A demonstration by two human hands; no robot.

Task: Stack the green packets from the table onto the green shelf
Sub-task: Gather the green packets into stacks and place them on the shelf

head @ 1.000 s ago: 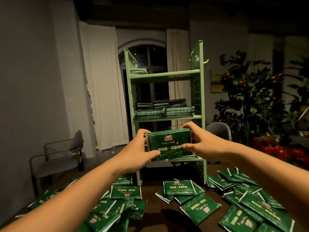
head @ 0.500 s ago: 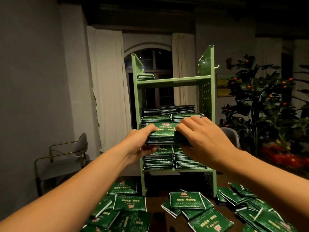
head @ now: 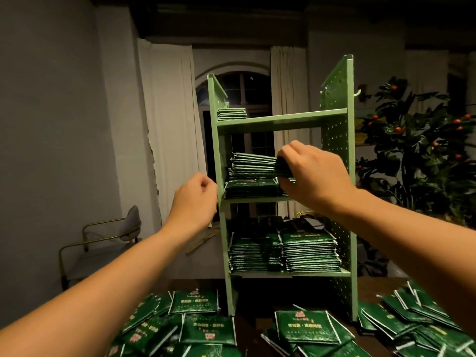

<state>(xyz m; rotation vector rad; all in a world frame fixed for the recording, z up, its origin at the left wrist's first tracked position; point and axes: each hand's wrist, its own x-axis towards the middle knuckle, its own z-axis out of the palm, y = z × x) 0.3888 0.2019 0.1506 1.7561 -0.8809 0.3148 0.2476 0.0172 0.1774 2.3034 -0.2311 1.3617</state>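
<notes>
The green shelf stands on the table with three levels. My right hand is inside the middle level, its fingers closed on a small bundle of green packets resting on the stacks there. My left hand hovers just left of the shelf's left post, fingers loosely curled, holding nothing. The bottom level holds tall stacks of packets. A thin pile lies on the top level at the left. Loose green packets cover the table in front.
More loose packets lie at the front left and front right of the dark table. A chair with a brass frame stands at the left wall. A plant with orange fruit fills the right side.
Both hands raised the bundle of packets from chest height into the middle level. My left hand has let go and drawn back to the left of the shelf; my right hand still grips the bundle.
</notes>
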